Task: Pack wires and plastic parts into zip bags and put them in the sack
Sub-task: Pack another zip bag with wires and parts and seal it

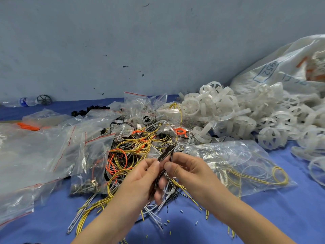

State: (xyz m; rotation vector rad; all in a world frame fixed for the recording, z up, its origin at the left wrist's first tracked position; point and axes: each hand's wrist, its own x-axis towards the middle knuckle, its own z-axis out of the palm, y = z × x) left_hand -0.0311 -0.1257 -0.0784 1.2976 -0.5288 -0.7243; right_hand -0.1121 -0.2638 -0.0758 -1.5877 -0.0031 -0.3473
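1. Both hands sit nearest the camera, over the near edge of the wire heap. The left hand [140, 180] and the right hand [190, 169] each have a narrow grip, thumb and fingers pinching the dark wire bundle [166, 154] from either side.
2. At the far right the white sack [281, 67] slumps against the wall, well apart from the hands. It looks soft and shapeless, so its mouth probably needs holding open with one hand.
3. Beside the sack, the plastic parts [228, 111] lie in a heap of white spoked rings. They look light and stiff, and likely to hook into each other, so lifting one by its rim seems best.
4. The empty zip bags [26, 155] spread across the left of the blue worktop [299, 208]. The filled zip bag [237, 164], just right of the hands, already holds yellow and pale coils. The film looks slick and floppy, and the red-lined top edge is the firm place to hold.
5. The wire tangle [137, 143] of yellow, orange and grey loops lies between the bags. Strands cross each other, so pulling one will probably drag its neighbours.
6. The dark wire bundle is thin, limp and a little springy, looped above the fingers with loose ends trailing below. It weighs almost nothing, but I judge it will splay unless it is pinched near the middle.
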